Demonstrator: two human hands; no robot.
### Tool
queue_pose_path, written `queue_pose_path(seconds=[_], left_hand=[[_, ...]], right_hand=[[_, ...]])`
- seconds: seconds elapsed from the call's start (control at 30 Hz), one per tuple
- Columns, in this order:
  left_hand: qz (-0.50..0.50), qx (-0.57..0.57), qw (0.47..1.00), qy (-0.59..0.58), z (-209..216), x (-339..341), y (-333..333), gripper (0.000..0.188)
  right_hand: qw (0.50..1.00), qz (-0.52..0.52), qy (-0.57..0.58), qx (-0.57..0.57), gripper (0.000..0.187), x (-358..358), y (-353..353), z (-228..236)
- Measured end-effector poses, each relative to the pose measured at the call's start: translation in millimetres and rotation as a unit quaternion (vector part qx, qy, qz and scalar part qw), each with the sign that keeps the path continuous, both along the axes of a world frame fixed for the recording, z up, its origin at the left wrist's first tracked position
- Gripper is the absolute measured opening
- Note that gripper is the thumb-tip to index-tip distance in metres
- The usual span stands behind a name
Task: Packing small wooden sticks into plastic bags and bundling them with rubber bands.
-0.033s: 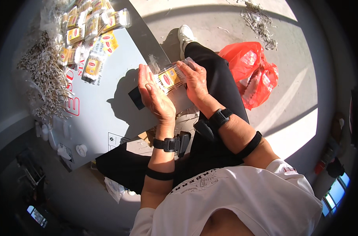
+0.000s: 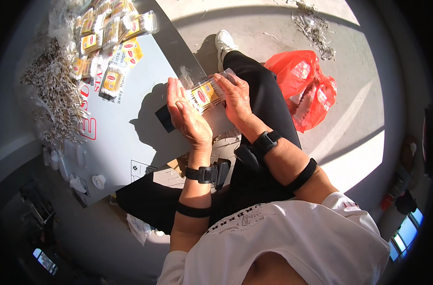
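Note:
My right hand (image 2: 236, 97) grips a clear plastic pack of cotton swabs (image 2: 205, 95) by its right end, thumb and fingers closed on the wrap. The pack has a yellow label with a red oval and is held tilted over the table's edge. My left hand (image 2: 189, 114) is flat and upright at the pack's left end, fingers stretched out, the palm turned toward it and seemingly touching. Several similar swab packs (image 2: 111, 32) lie piled at the far left of the table, and one pack (image 2: 112, 80) lies nearer, apart from the pile.
A heap of loose cotton swabs (image 2: 55, 90) covers the left side of the grey printed tabletop (image 2: 126, 114). Small white containers (image 2: 98, 181) stand at its near left corner. On the floor right of my leg sits a red plastic bag (image 2: 304, 90); scattered swabs (image 2: 314, 28) lie beyond.

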State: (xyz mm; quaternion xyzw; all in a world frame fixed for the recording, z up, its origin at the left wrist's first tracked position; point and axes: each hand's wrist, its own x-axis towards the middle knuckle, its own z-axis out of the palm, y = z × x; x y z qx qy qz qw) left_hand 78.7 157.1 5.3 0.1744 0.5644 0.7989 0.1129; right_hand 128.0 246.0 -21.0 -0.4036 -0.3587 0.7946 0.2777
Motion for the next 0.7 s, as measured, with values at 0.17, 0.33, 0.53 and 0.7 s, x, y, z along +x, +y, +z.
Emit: queue_pose_path(seconds=[0.17,0.33,0.53,0.7], left_hand=[[-0.010,-0.007,1.000,0.006,-4,-2,-3,0.063],[-0.008,-0.020,1.000,0.009,-3,0,-2,0.063],[0.005,-0.028,0.999,0.018,-6,-1,-1,0.062],[-0.005,-0.023,1.000,0.017,-5,0,-2,0.061]], right_hand=[[0.996,-0.002,0.031,-0.086,0.019,10,3,5],[0.994,-0.028,0.006,-0.110,0.027,18,-1,9],[0.989,-0.015,0.034,-0.140,0.025,29,-4,8],[0.989,-0.008,0.018,-0.150,0.022,29,-7,14]])
